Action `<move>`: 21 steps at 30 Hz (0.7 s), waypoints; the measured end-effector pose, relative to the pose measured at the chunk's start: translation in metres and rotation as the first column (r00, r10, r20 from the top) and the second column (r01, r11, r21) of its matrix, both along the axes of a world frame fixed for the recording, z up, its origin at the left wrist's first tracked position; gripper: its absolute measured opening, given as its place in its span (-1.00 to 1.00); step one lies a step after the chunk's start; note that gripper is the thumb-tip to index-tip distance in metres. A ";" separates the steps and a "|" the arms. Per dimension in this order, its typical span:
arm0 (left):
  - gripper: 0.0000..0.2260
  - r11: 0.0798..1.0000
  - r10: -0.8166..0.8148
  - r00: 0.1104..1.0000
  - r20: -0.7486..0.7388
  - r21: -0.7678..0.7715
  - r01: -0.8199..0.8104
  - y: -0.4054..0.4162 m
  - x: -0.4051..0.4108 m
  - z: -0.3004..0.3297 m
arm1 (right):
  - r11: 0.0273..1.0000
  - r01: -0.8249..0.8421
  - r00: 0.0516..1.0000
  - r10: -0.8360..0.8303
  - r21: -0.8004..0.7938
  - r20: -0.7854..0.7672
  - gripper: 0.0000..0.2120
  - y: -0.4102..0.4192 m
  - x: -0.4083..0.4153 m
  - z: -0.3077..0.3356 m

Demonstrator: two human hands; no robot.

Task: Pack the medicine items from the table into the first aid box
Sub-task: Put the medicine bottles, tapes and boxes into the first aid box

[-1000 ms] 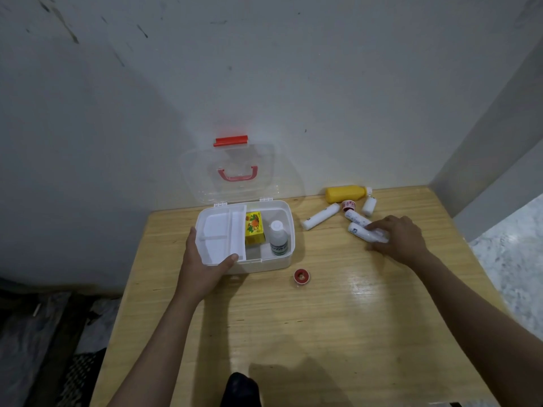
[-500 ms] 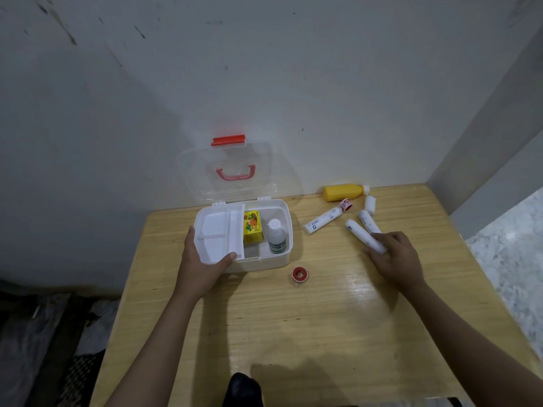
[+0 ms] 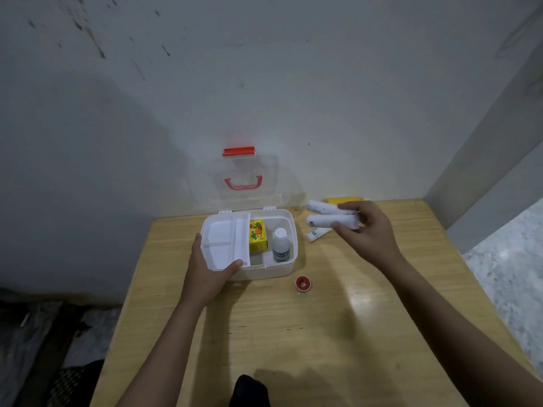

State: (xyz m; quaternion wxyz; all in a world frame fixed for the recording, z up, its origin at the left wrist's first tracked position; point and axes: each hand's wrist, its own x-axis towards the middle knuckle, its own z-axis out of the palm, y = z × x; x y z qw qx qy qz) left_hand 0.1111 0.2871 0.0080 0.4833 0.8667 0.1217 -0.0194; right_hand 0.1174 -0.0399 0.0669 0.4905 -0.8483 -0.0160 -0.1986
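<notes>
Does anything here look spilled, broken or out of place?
Nothing looks spilled or broken. The first aid box sits open with a yellow carton and small bottle upright inside. The only stray is a small red roll alone on the table in front of the box, not yet packed.

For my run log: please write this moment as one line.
left hand: holds first aid box | right hand: lifted two white tubes

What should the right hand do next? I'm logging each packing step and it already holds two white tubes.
Probably carry the two white tubes left and lower them into the first aid box. The right hand holds them lifted beside the box, the lid stands open, the left hand steadies the box, and bare space shows around the yellow carton and white bottle.
</notes>
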 end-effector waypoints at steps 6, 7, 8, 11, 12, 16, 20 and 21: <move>0.05 1.000 0.006 1.000 0.010 -0.014 -0.006 0.000 -0.002 0.001 | 0.906 -0.351 0.936 0.339 -0.236 -0.089 -0.70 0.034 0.050 0.019; 0.05 1.000 0.009 1.000 0.015 -0.019 -0.009 0.000 -0.003 0.001 | 0.872 -0.389 0.921 0.370 -0.296 -0.120 -0.69 0.039 0.057 0.022; 0.04 1.000 0.011 1.000 0.019 -0.024 -0.010 0.000 -0.003 0.002 | 0.837 -0.423 0.906 0.390 -0.347 -0.165 -0.67 0.044 0.065 0.025; 0.04 1.000 0.003 1.000 0.024 -0.024 -0.003 0.000 -0.004 0.003 | 0.737 -0.503 0.863 0.399 -0.451 -0.310 -0.65 0.056 0.085 0.032; 0.04 1.000 0.002 1.000 0.022 -0.023 -0.001 0.001 -0.004 0.003 | 0.704 -0.524 0.850 0.398 -0.480 -0.344 -0.65 0.060 0.091 0.032; 0.05 1.000 -0.001 1.000 0.012 -0.023 0.001 0.000 -0.004 0.003 | 0.566 -0.584 0.812 0.402 -0.582 -0.423 -0.63 0.075 0.107 0.031; 0.03 1.000 0.008 1.000 0.008 -0.022 -0.008 -0.001 -0.003 0.002 | 0.439 -0.614 0.786 0.418 -0.656 -0.456 -0.58 0.087 0.112 0.025; 0.03 1.000 0.007 1.000 0.011 -0.021 -0.007 -0.001 -0.003 0.002 | 0.439 -0.607 0.790 0.421 -0.663 -0.445 -0.57 0.089 0.112 0.023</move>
